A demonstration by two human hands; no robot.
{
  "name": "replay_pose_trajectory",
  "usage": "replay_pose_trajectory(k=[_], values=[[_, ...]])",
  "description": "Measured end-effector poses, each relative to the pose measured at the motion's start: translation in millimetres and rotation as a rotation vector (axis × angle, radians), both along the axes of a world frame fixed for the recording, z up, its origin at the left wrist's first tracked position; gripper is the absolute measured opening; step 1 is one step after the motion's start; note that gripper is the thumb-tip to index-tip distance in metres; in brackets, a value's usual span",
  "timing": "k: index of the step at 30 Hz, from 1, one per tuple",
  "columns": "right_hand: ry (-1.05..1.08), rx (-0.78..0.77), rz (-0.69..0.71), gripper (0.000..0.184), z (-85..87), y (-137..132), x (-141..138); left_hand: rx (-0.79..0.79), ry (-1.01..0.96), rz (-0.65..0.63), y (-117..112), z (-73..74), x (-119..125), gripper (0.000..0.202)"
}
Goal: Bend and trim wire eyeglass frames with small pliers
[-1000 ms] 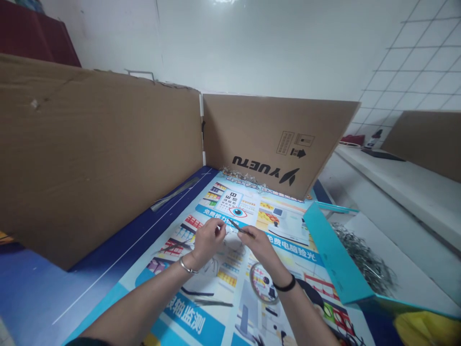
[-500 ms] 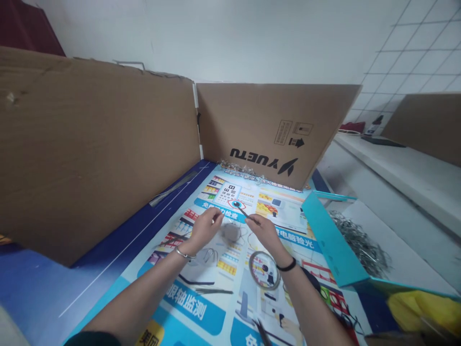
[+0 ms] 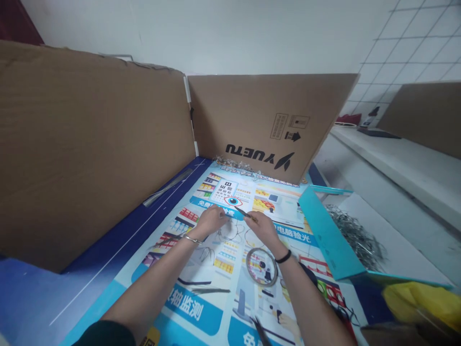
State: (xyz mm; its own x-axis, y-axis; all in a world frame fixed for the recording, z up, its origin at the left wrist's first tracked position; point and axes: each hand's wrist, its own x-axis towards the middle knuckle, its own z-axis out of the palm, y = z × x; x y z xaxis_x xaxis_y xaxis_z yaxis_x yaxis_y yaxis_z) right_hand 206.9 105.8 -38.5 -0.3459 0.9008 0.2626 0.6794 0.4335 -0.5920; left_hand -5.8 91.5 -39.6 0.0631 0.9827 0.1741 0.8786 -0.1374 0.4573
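Observation:
My right hand (image 3: 264, 228) grips a slim dark pointed tool (image 3: 243, 212), which looks like tweezers, its tip angled up and left. Close by on the left, my left hand (image 3: 212, 221) is closed in a pinch; whatever its fingertips hold is too small to make out. Faint thin wire loops (image 3: 230, 234) show below and between the hands, above the printed poster (image 3: 225, 250). Under my right wrist lies a round coil of grey wire (image 3: 248, 271). Thin grey strips (image 3: 211, 290) lie below my left forearm.
A turquoise box (image 3: 329, 240) on the right holds a heap of silvery wire pieces (image 3: 356, 238). Cardboard walls (image 3: 252, 110) stand at the back and left. Metal strips (image 3: 167, 187) lie by the left wall. Another dark tool (image 3: 261, 331) lies at the front, yellow material (image 3: 423, 302) at lower right.
My left hand has shifted slightly right, nearer the right hand. The tool in my right hand is now tilted flatter, with more of it showing. The whole view has shifted a little.

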Motion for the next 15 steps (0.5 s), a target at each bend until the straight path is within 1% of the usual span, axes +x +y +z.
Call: replay_pose_trajectory(k=[3, 6, 11, 15], values=[[-0.062, 0.005, -0.023, 0.026, -1.7, -0.4, 1.6, 0.014, -0.002, -0.005, -0.7, -3.6, 1.9, 0.011], [-0.185, 0.05, -0.052, 0.025, -2.6, -2.2, 3.5, 0.042, -0.004, 0.002, -0.9, -7.3, 3.6, 0.008], [-0.339, 0.119, -0.029, 0.023, -1.1, -5.9, 3.7, 0.094, -0.003, 0.045, 3.5, -14.6, 4.5, 0.02], [-0.422, 0.196, -0.032, 0.021, -0.7, -8.6, 1.2, 0.122, -0.003, 0.032, 7.3, -17.4, 5.0, 0.013]])
